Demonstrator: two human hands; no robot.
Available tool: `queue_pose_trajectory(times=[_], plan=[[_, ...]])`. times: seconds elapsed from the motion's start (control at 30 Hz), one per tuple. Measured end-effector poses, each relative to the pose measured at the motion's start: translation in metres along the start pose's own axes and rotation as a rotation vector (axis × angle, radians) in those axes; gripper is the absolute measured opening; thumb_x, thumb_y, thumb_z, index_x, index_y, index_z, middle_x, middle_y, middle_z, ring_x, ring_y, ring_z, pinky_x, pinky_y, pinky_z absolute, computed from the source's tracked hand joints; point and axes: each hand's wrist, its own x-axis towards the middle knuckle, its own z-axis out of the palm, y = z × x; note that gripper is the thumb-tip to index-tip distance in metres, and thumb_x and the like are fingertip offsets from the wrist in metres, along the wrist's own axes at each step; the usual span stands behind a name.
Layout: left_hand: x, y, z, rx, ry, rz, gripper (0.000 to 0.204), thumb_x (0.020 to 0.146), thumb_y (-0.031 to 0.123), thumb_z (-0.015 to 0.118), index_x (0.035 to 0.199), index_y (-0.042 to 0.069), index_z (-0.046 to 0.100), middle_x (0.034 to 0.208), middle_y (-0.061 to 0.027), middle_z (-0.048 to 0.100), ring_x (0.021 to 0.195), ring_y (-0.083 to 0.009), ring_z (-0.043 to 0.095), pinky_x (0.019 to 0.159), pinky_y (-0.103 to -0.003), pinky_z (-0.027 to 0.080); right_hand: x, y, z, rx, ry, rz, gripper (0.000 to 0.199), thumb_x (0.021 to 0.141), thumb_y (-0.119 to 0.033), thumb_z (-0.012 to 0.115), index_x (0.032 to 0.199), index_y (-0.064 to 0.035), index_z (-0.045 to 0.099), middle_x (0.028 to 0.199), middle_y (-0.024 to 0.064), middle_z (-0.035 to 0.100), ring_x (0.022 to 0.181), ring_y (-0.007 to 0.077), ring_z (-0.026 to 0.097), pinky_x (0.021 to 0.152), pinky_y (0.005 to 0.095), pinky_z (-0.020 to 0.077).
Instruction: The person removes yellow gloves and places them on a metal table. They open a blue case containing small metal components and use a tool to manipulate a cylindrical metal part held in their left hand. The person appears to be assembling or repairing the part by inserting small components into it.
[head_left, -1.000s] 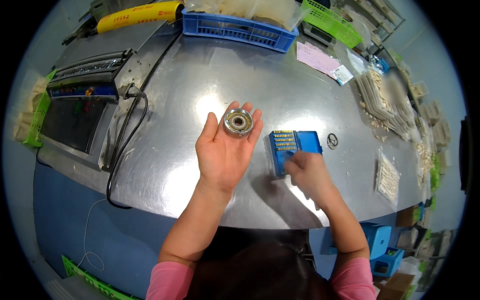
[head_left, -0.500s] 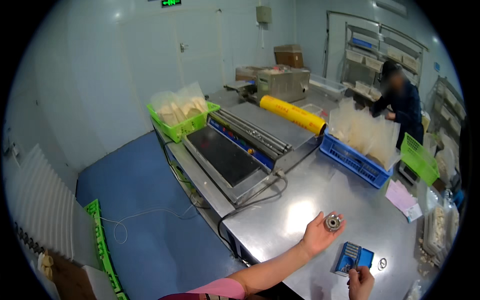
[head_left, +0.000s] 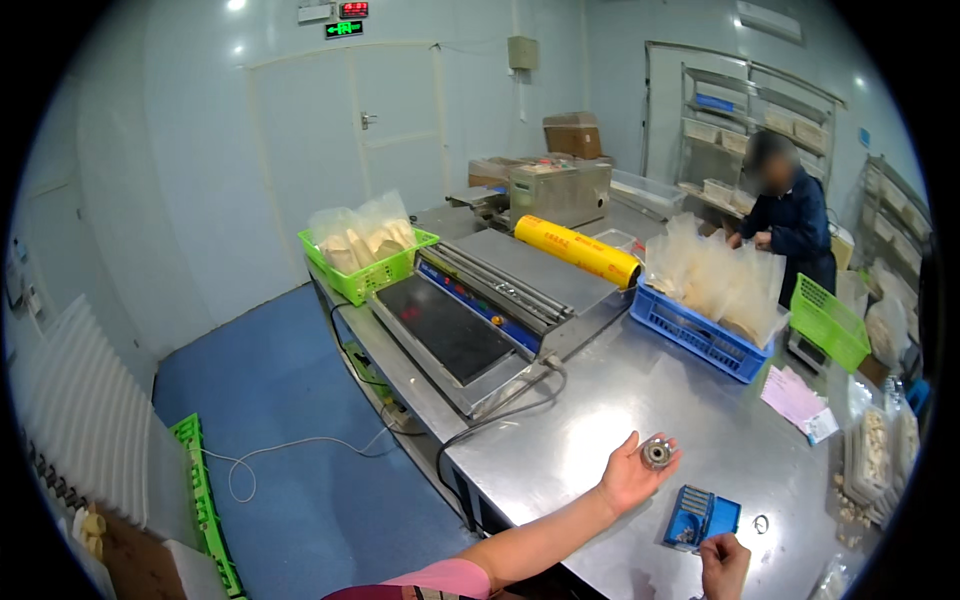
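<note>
My left hand (head_left: 628, 478) is palm up over the metal table, and a round metal part (head_left: 657, 454) with a dark centre hole rests on its fingers. My right hand (head_left: 724, 566) is at the near edge of a small blue case (head_left: 687, 521), its fingers closed together. Whatever they pinch, if anything, is too small to make out. The case lies with its lid (head_left: 724, 516) folded back to the right. A row of small metal pieces sits in its far part, and tiny bits lie in the nearer compartment. Beside the lid is a small metal ring (head_left: 761, 524).
A wrapping machine (head_left: 449, 330) with a cable stands left of centre, a yellow film roll (head_left: 578, 250) behind it. A blue basket (head_left: 697, 331) and a green basket (head_left: 357, 273) hold bagged goods. Pink paper (head_left: 793, 397) lies at right. A person (head_left: 795, 215) works beyond.
The view has tilted up slightly. My right hand's fingers have drawn a little away from the case, and the dark thin thing seen between them and it no longer shows. The left hand still holds the metal part.
</note>
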Motion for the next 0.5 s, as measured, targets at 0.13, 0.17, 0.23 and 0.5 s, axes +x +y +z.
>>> queue_pose_trajectory(times=[0.13,0.17,0.23,0.5], plan=[[0.005,-0.009,-0.005,-0.09,-0.091,-0.083,0.045,0.101,0.041,0.035,0.11,0.0,0.053,0.114,-0.0187,0.057,0.113,-0.034,0.051,0.102,-0.049,0.041,0.01,-0.02,-0.016,-0.125,0.102,-0.005,0.018,0.085,-0.011,0.061,0.077,0.0054,0.059,0.057,0.0148,0.054,0.051,0.0148,0.048,0.05,0.0313,0.0394],[0.003,-0.005,-0.004,-0.141,-0.112,-0.104,0.045,0.101,0.04,0.035,0.108,0.0,0.054,0.112,-0.0187,0.058,0.11,-0.0332,0.053,0.1,-0.05,0.042,0.015,-0.022,-0.018,-0.15,0.082,0.016,0.019,0.086,-0.011,0.06,0.076,0.0054,0.058,0.057,0.0137,0.052,0.051,0.0155,0.046,0.051,0.0314,0.0391],[-0.007,0.001,0.011,-0.053,-0.006,-0.029,0.043,0.099,0.039,0.04,0.108,-0.001,0.053,0.109,-0.0197,0.057,0.109,-0.0342,0.052,0.1,-0.049,0.042,0.027,-0.026,-0.015,-0.19,0.094,-0.172,0.012,0.087,-0.009,0.062,0.084,0.0023,0.061,0.065,0.0125,0.054,0.058,0.0173,0.05,0.055,0.0294,0.0403],[-0.01,0.015,0.029,0.018,-0.059,-0.021,0.055,0.101,0.04,0.031,0.129,-0.007,0.036,0.138,-0.026,0.034,0.135,-0.0425,0.026,0.113,-0.051,0.025,0.062,-0.04,0.012,-0.164,-0.045,-0.198,0.02,0.071,0.006,0.068,0.088,-0.0045,0.069,0.086,0.0073,0.065,0.074,0.0208,0.066,0.066,0.0289,0.0535]])
